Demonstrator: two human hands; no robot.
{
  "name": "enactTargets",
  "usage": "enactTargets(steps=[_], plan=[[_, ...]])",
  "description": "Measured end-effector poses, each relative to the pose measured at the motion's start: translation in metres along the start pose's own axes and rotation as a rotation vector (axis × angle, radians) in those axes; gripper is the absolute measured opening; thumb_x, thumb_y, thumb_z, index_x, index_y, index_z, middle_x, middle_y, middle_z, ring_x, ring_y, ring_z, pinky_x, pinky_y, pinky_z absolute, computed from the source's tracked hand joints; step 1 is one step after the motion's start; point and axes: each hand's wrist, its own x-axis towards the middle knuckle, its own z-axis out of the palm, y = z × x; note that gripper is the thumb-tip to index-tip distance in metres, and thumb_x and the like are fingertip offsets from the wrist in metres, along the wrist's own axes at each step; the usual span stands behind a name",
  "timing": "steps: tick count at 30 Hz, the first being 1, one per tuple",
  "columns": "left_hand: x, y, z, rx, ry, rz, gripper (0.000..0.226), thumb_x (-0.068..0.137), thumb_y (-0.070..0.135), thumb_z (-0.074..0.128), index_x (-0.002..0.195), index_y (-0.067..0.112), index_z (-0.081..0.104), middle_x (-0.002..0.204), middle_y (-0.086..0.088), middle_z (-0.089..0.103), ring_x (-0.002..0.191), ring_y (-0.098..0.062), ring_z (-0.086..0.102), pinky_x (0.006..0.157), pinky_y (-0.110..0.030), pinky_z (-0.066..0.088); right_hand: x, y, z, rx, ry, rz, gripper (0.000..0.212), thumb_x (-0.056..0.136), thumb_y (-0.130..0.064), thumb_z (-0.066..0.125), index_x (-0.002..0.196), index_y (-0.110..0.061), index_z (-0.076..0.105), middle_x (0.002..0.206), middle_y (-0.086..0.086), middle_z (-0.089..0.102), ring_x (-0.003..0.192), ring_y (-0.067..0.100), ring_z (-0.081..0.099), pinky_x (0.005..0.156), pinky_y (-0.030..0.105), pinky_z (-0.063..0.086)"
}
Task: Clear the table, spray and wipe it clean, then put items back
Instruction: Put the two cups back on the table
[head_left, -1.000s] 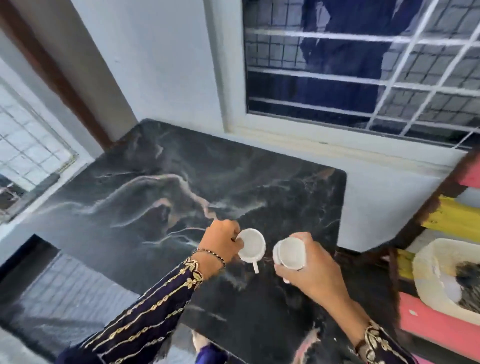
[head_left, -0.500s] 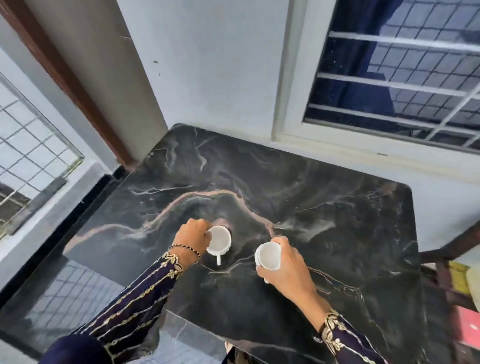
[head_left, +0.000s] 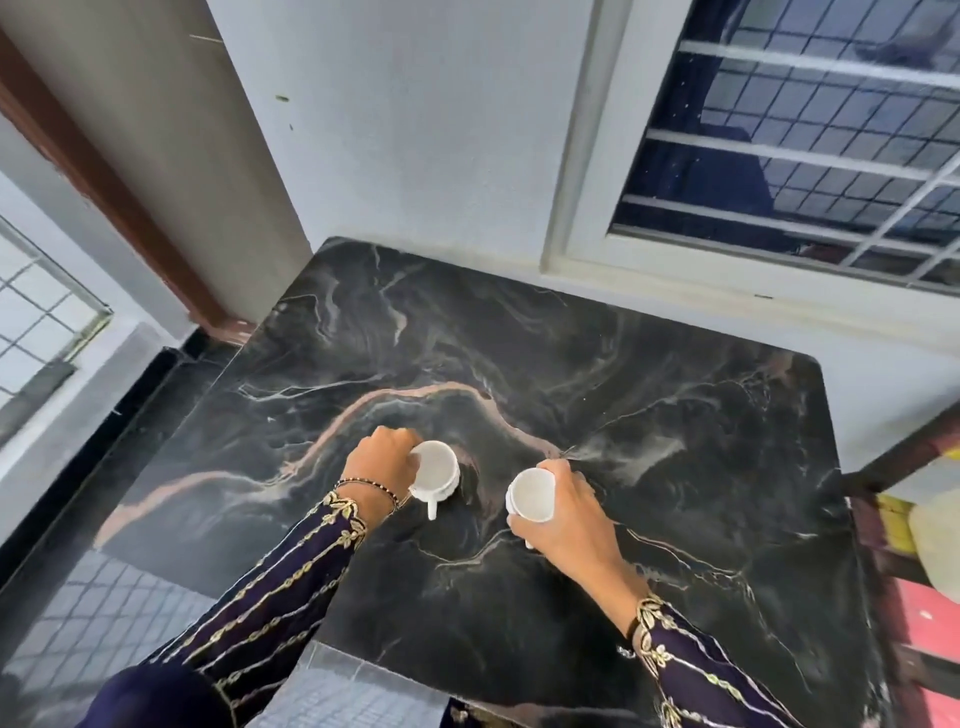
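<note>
**Head view: two white cups held on the dark worktop**

Head camera looks down on a black marble-patterned worktop (head_left: 649, 426) set against a pale wall under a barred window (head_left: 810, 145). The left hand (head_left: 382, 465) has its grip closed around the left white cup (head_left: 436, 470), which stands on the worktop near its middle, handle pointing toward the person. The right hand (head_left: 569, 519) has its grip clamped on the right white cup (head_left: 530, 493), just beside the first but apart from it; whether this one touches the surface cannot be told.
</note>
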Motion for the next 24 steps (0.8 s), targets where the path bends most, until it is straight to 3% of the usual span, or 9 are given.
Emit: enactTargets(steps=[3, 7, 11, 15, 18, 21, 24], plan=[[0.001, -0.001, -0.002, 0.021, 0.015, 0.019, 0.023, 0.093, 0.02, 0.051, 0.111, 0.014, 0.063, 0.112, -0.017, 0.065, 0.103, -0.039, 0.061, 0.081, -0.042, 0.049, -0.001, -0.006, 0.002, -0.029, 0.004, 0.004, 0.07, 0.079, -0.051, 0.075, 0.133, -0.029, 0.038, 0.124, -0.004, 0.046, 0.124, 0.022, 0.048, 0.079, 0.036, 0.041], [-0.004, 0.005, -0.009, 0.175, 0.047, 0.054, 0.025, 0.096, 0.025, 0.046, 0.116, 0.014, 0.057, 0.116, -0.011, 0.063, 0.105, -0.037, 0.062, 0.077, -0.04, 0.048, -0.004, -0.008, 0.0, -0.013, -0.011, -0.014, 0.085, 0.078, -0.057, 0.078, 0.143, -0.027, 0.032, 0.139, -0.001, 0.044, 0.132, 0.022, 0.042, 0.09, 0.04, 0.046], [-0.015, 0.025, -0.02, 0.274, 0.201, 0.102, 0.03, 0.099, 0.034, 0.039, 0.114, 0.014, 0.055, 0.112, -0.004, 0.062, 0.097, -0.03, 0.067, 0.067, -0.036, 0.045, -0.01, 0.003, -0.009, 0.019, 0.001, -0.053, 0.09, 0.075, -0.067, 0.075, 0.144, -0.029, 0.032, 0.145, -0.006, 0.043, 0.136, 0.019, 0.039, 0.091, 0.043, 0.046], [-0.033, 0.071, -0.021, 0.197, 0.25, 0.179, 0.032, 0.099, 0.036, 0.038, 0.115, 0.016, 0.057, 0.111, -0.003, 0.063, 0.096, -0.029, 0.067, 0.062, -0.035, 0.041, -0.019, 0.023, -0.027, 0.052, 0.02, -0.075, 0.084, 0.077, -0.067, 0.072, 0.143, -0.029, 0.035, 0.146, -0.011, 0.046, 0.136, 0.015, 0.041, 0.096, 0.043, 0.049], [-0.048, 0.114, -0.008, 0.103, 0.195, 0.264, 0.033, 0.098, 0.038, 0.039, 0.117, 0.02, 0.059, 0.113, -0.001, 0.065, 0.098, -0.031, 0.066, 0.069, -0.037, 0.049, -0.03, 0.046, -0.044, 0.102, 0.051, -0.085, 0.077, 0.08, -0.066, 0.071, 0.14, -0.03, 0.038, 0.144, -0.013, 0.048, 0.133, 0.012, 0.046, 0.098, 0.041, 0.05], [-0.064, 0.161, 0.009, 0.006, 0.148, 0.284, 0.028, 0.094, 0.043, 0.044, 0.109, 0.03, 0.063, 0.11, 0.001, 0.07, 0.098, -0.03, 0.067, 0.074, -0.037, 0.05, -0.045, 0.077, -0.065, 0.148, 0.099, -0.07, 0.071, 0.082, -0.066, 0.069, 0.139, -0.033, 0.039, 0.145, -0.017, 0.049, 0.127, 0.006, 0.051, 0.099, 0.038, 0.05], [-0.081, 0.221, 0.039, -0.043, 0.114, 0.321, 0.025, 0.092, 0.042, 0.047, 0.103, 0.029, 0.066, 0.105, 0.005, 0.071, 0.1, -0.026, 0.067, 0.075, -0.036, 0.052, -0.064, 0.13, -0.096, 0.205, 0.154, -0.064, 0.066, 0.084, -0.064, 0.068, 0.136, -0.035, 0.04, 0.143, -0.02, 0.05, 0.121, 0.001, 0.053, 0.099, 0.035, 0.05]])
